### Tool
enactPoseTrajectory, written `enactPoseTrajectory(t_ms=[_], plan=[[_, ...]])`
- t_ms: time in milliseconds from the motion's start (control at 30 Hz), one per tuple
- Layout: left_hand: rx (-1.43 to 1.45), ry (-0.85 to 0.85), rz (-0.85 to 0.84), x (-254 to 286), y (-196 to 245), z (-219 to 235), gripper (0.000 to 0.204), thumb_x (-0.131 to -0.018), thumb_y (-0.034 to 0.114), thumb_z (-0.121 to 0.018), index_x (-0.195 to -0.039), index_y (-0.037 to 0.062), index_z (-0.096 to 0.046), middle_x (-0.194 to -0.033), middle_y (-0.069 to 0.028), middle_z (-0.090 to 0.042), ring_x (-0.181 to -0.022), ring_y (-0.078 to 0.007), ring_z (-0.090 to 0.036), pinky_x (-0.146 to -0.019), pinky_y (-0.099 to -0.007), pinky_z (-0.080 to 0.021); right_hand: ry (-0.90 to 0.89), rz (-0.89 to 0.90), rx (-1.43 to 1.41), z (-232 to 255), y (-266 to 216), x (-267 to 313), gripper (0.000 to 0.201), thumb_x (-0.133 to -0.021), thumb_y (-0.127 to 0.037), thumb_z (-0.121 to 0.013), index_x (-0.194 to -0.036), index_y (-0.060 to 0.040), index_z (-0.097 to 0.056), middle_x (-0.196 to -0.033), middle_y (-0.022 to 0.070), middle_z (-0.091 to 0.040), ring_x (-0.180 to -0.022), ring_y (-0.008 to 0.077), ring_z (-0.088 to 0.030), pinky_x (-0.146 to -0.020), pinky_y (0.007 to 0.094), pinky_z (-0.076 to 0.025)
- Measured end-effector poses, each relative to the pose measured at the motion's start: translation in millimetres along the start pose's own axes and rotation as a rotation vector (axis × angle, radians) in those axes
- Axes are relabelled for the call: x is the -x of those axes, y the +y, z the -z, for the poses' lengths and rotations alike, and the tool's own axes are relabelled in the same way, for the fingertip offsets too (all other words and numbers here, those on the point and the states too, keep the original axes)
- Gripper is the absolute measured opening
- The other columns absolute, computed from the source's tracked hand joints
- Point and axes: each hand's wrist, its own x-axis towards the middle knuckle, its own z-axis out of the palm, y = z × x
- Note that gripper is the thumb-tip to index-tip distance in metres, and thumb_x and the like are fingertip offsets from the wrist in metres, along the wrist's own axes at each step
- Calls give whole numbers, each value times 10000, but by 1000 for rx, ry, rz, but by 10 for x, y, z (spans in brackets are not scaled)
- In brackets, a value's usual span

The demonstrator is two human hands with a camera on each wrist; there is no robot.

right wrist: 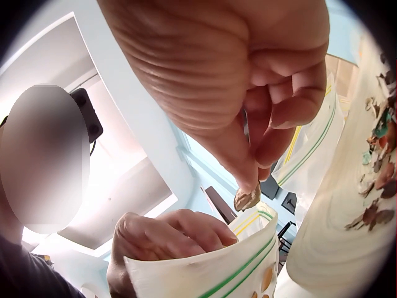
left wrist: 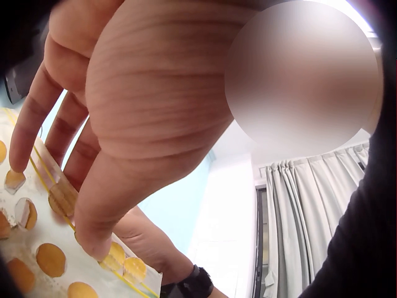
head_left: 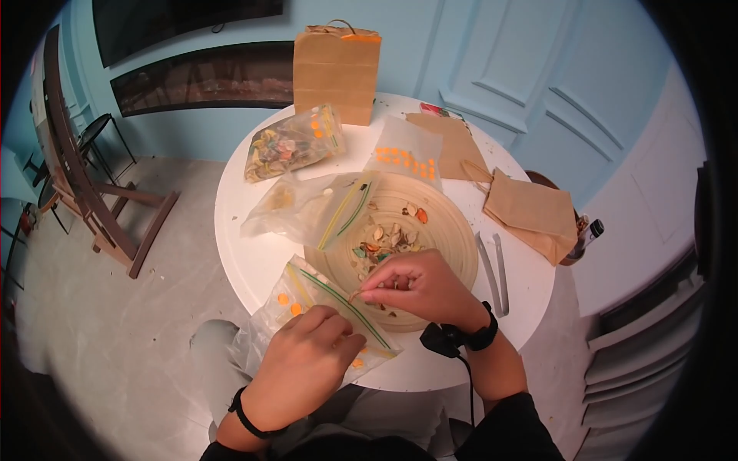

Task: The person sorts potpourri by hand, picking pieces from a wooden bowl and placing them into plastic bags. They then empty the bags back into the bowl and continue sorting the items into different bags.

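Note:
In the head view my left hand (head_left: 307,365) grips the near side of a clear zip bag (head_left: 280,280) with orange dots, its thumb and fingers on the plastic near the green-striped edge. The right wrist view shows that bag's mouth parted. Just above it, my right hand (right wrist: 229,81) pinches a small brown dried piece (right wrist: 247,198) between thumb and fingertips. Behind the right hand, dried flakes (head_left: 392,240) in brown, orange and green lie on a round wooden tray (head_left: 453,230).
A filled bag (head_left: 288,146), another clear bag (head_left: 296,207) and a dotted sheet (head_left: 403,154) lie beyond. A tall paper bag (head_left: 337,77) stands at the back. Tongs (head_left: 492,273) and a folded paper bag (head_left: 530,211) are on the right of the white table (head_left: 238,223).

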Motion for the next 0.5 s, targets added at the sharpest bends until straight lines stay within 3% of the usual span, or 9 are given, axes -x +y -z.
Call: enactPoseTrajectory(t_ms=[167, 267, 367, 467, 500], plan=[[-2, 19, 4, 34, -39, -3, 227, -700, 60, -768, -922, 105, -782, -904, -27, -673, -916, -229, -644, -758, -340, -567, -81, 37, 28, -20, 5, 20, 144, -877, -145, -812, -981, -49, -786, -822, 7, -740, -634, 19, -554, -557, 210, -421], [-8, 31, 3, 53, -49, 4, 223, -704, 60, -762, -922, 106, -781, -904, -24, -671, -914, -227, -643, -757, -338, -567, -95, 18, 67, -34, -53, 31, 174, -924, -184, -757, -1029, -46, -773, -817, 55, -741, -683, 80, -637, -622, 244, -493], [-7, 29, 9, 62, -65, 15, 219, -712, 59, -757, -925, 107, -780, -905, -22, -671, -912, -225, -642, -758, -336, -566, 214, -95, 140, 102, 96, -31, 203, -951, -190, -722, -1071, -31, -762, -834, 85, -748, -713, 104, -675, -643, 261, -516], [-12, 18, 20, 72, -74, 24, 218, -714, 60, -756, -926, 106, -778, -909, -22, -674, -910, -223, -642, -759, -335, -566, 378, -142, 197, 260, 222, -52, 224, -976, -194, -683, -1094, -14, -747, -827, 121, -745, -704, 140, -696, -648, 287, -536], [-15, 15, 23, 74, -76, 23, 218, -713, 61, -756, -926, 105, -777, -911, -22, -675, -910, -223, -642, -759, -335, -566, 310, -192, 316, 300, 163, -52, 246, -972, -172, -667, -1141, -5, -729, -930, 146, -753, -822, 236, -718, -755, 346, -557]])
